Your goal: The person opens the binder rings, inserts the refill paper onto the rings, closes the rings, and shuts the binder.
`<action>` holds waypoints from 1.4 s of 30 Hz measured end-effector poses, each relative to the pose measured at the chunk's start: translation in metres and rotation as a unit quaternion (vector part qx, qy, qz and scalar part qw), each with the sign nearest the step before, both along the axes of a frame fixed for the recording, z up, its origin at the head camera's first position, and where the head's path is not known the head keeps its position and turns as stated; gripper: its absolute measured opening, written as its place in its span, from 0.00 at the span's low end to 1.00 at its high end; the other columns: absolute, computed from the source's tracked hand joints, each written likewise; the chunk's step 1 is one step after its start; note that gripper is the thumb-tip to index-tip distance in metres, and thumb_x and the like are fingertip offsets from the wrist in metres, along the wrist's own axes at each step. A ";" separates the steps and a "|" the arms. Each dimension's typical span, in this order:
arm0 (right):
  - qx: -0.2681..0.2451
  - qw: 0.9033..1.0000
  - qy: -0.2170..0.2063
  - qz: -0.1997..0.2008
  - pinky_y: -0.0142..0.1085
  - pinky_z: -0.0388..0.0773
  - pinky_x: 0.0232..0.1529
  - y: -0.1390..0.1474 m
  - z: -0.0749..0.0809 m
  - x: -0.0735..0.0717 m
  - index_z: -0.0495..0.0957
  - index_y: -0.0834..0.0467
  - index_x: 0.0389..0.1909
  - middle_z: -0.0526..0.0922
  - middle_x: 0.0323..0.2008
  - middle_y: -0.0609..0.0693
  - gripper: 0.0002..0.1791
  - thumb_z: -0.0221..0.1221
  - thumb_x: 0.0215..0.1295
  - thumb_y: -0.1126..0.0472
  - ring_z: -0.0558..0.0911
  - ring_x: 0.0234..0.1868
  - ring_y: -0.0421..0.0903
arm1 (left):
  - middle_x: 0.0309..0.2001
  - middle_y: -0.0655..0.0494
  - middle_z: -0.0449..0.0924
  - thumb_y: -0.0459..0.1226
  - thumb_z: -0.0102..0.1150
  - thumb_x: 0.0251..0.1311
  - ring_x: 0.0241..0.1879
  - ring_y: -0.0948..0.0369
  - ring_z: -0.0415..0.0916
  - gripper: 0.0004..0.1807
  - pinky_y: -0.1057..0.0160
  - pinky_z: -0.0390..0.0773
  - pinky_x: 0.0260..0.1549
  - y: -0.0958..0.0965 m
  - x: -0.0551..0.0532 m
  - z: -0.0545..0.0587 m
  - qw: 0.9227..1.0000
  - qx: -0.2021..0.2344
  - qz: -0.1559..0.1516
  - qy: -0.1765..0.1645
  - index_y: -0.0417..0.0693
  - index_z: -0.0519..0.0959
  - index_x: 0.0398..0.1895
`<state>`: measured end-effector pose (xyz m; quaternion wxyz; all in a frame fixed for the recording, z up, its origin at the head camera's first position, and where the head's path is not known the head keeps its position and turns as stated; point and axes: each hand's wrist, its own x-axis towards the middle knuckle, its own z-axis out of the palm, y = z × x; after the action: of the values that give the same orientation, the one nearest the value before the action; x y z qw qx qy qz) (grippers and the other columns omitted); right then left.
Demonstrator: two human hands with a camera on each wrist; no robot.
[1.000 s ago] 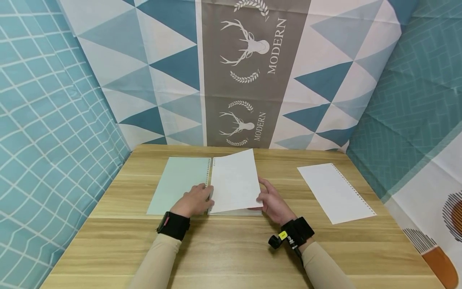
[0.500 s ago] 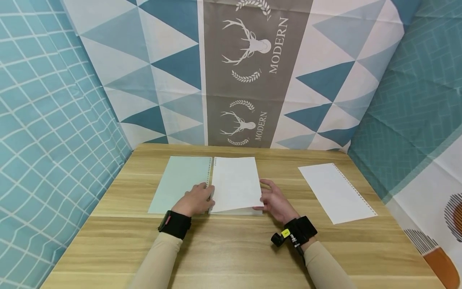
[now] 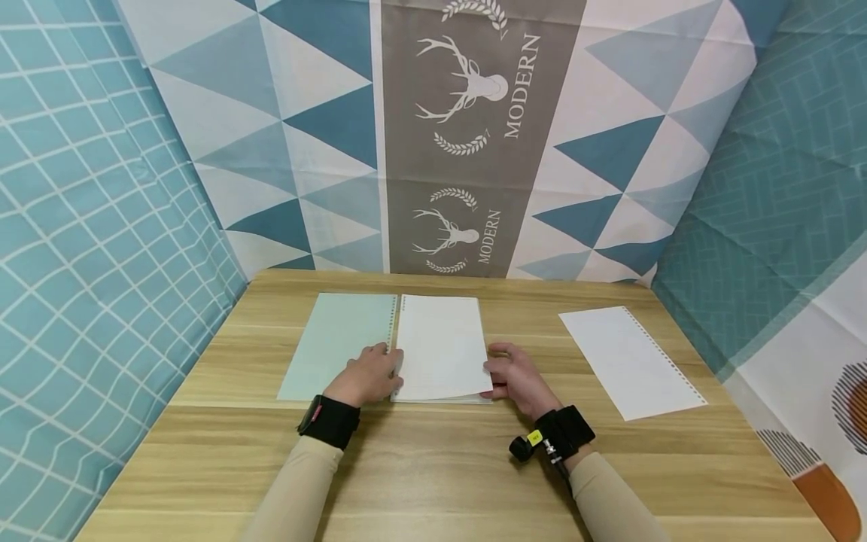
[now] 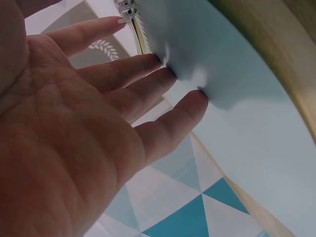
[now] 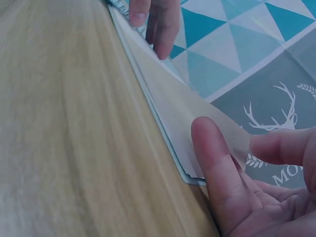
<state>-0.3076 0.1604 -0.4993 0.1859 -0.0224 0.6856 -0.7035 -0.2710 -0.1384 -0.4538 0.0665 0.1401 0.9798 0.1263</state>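
a loose pinch at the paper's edge: a person's right hand [image 3: 518, 380] holds the lower right of a white page [image 3: 443, 342], the grip mostly closed, thumb [image 5: 210, 140] and forefinger [image 5: 276, 145] a little apart with the edge between them. the page lies over the right side of a spread ring notebook, its held corner raised slightly above the layers beneath. at the spine, the left hand [image 3: 366, 376] has hold of nothing — its fingers extend to touch the green cover [image 3: 339, 339] and reach the metal rings [image 4: 127, 10]. whether the page's holes are seated on those rings cannot be told.

the step in hand appears to be lining the page up with the binding. the next move would seem to call for matching holes to rings along the spine, the left hand steadying the notebook — then easing the raised corner flat without a crease.

farther right, well apart from the notebook, a second white sheet [image 3: 633, 361] lies on the wooden bench [image 3: 420, 467], holed edge facing away; behind hangs a patterned cloth [image 3: 467, 162] printed with deer heads.
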 end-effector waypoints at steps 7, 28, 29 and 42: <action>0.045 0.999 0.013 -0.013 0.42 0.88 0.34 -0.002 -0.001 0.001 0.65 0.61 0.69 0.72 0.31 0.49 0.29 0.59 0.68 0.70 0.78 0.29 0.44 | 0.60 0.36 0.75 0.44 0.61 0.70 0.59 0.38 0.74 0.20 0.33 0.77 0.49 0.000 0.000 0.000 1.000 -0.007 -0.002 0.005 0.45 0.76 0.60; 0.134 0.990 0.035 -0.019 0.40 0.85 0.24 0.004 0.002 0.001 0.71 0.62 0.63 0.77 0.27 0.52 0.24 0.60 0.67 0.69 0.80 0.21 0.45 | 0.57 0.38 0.76 0.45 0.64 0.67 0.58 0.40 0.74 0.20 0.34 0.77 0.49 0.005 0.000 -0.002 1.000 -0.008 0.010 0.005 0.46 0.77 0.57; 0.160 0.985 0.055 -0.016 0.39 0.84 0.23 0.004 0.004 0.003 0.71 0.62 0.64 0.78 0.27 0.53 0.24 0.61 0.67 0.68 0.80 0.20 0.45 | 0.57 0.38 0.76 0.45 0.64 0.67 0.58 0.40 0.74 0.20 0.34 0.77 0.49 0.006 0.000 -0.001 1.000 -0.006 0.010 0.005 0.46 0.77 0.57; 0.456 0.732 0.485 0.148 0.51 0.77 0.64 -0.035 0.021 0.027 0.78 0.58 0.62 0.79 0.62 0.62 0.29 0.69 0.63 0.51 0.79 0.63 0.57 | 0.72 0.33 0.64 0.46 0.66 0.65 0.73 0.35 0.60 0.32 0.27 0.70 0.59 0.021 0.007 0.004 1.000 -0.006 -0.002 -0.009 0.46 0.72 0.69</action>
<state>-0.2808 0.1258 -0.4785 -0.0815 -0.3744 0.9090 -0.1641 -0.2640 -0.1174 -0.4497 0.0767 0.1404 0.9796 0.1215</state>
